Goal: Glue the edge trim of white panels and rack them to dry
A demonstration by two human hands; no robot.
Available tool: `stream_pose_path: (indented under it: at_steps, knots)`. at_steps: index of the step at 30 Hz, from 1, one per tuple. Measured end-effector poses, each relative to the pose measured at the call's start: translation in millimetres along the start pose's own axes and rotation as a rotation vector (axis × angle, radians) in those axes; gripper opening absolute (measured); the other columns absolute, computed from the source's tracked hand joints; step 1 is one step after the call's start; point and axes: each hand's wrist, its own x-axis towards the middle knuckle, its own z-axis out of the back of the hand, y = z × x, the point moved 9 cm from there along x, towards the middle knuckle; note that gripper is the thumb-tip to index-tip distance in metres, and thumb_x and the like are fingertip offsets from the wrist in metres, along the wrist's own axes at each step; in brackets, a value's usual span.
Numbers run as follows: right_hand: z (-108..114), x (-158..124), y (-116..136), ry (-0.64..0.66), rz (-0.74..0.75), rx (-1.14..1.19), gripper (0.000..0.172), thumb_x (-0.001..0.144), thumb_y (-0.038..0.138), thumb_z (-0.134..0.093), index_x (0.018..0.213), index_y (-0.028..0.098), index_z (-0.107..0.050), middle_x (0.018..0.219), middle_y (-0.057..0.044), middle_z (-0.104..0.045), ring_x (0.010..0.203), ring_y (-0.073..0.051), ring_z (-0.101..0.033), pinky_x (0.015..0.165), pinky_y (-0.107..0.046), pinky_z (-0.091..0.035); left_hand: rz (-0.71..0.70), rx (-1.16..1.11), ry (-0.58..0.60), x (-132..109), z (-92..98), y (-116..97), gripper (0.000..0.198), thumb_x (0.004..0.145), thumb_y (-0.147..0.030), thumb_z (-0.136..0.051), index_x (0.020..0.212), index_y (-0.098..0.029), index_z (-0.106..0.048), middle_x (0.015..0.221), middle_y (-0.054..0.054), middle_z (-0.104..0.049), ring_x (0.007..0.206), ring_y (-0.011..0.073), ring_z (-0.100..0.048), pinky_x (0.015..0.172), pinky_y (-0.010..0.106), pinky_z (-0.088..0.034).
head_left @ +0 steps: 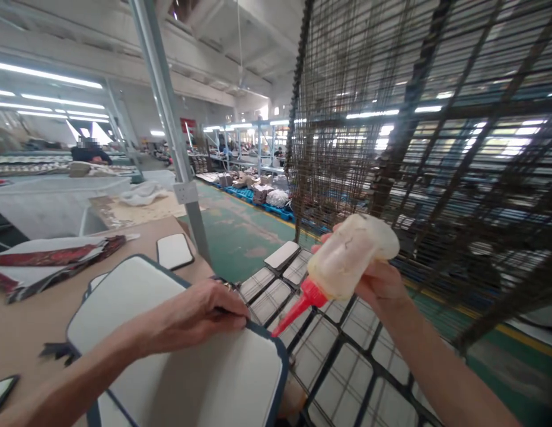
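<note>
My right hand (385, 284) is wrapped round a translucent squeeze bottle (351, 255) with a red nozzle (297, 305) that points down-left toward the edge of a large white panel with a dark blue border (169, 367). My left hand (200, 314) lies on that panel near its right edge, fingers pressed together on the border; whether it grips anything small is hidden. The panel rests on a brown work table (22, 326).
A wire rack (342, 373) holding several white rectangular pieces lies right of the table. A tall wire cage (436, 130) rises behind it. A metal post (178, 154), smaller white panels (174, 250) and patterned fabric (48, 261) are on the left. A person (89, 153) works far back.
</note>
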Motion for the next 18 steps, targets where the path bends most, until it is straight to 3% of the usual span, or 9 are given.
stream_pose_path:
  at_steps: [6,10,18]
  knots:
    - [-15.4,15.4,-8.3,0.053,-0.027,-0.035,0.05,0.039,0.024,-0.081,0.088,0.023,-0.07,0.083,-0.006,-0.075,0.08,-0.031,-0.07,0.073,-0.047,-0.056,0.061,0.034,0.125,4.4,17.9,-7.6,0.024,0.086,-0.021,-0.053,0.078,-0.01,-0.073,0.064,0.0,-0.053,0.057,0.01,-0.043,0.052,0.021,-0.031]
    - [-26.8,23.1,-16.3,0.063,-0.026,-0.033,0.048,0.039,0.025,-0.081,0.086,0.023,-0.069,0.079,-0.005,-0.075,0.077,-0.031,-0.07,0.07,-0.047,-0.056,0.074,-0.007,0.167,2.3,28.8,-2.4,0.023,0.084,-0.02,-0.055,0.086,-0.01,-0.076,0.067,0.001,-0.057,0.059,0.0101,-0.046,0.052,0.019,-0.033]
    - [-40.9,33.5,-30.3,0.07,-0.031,-0.043,0.05,0.039,0.028,-0.083,0.087,0.021,-0.07,0.08,-0.007,-0.075,0.075,-0.03,-0.07,0.068,-0.045,-0.057,0.052,-0.06,0.222,-5.9,35.8,8.8,0.023,0.083,-0.02,-0.056,0.084,-0.009,-0.076,0.066,0.001,-0.056,0.061,0.0114,-0.048,0.055,0.02,-0.035]
